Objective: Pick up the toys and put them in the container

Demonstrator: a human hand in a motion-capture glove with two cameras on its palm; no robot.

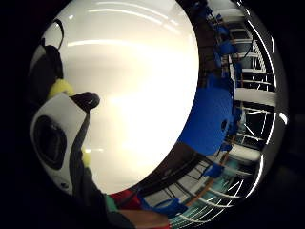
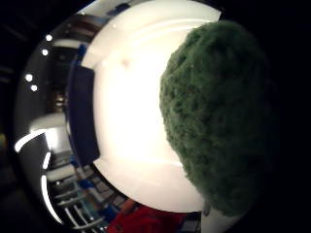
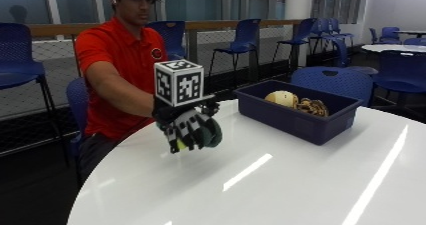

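Curling round a fuzzy dark green plush toy (image 3: 212, 131), the gloved right hand's grip (image 3: 188, 127) is held above the glossy white desk (image 3: 279, 185), apart from the dark blue plastic container (image 3: 301, 116); no writing is readable.

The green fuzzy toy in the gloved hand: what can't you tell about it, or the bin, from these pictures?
- Green toy: outside view, fingers of the right hand cover most of it; its shape is unclear.
- Container: its near wall hides the lower contents; only two toys show above it.

Glossy white round table (image 3: 279, 185), blue container (image 3: 299, 116) on it
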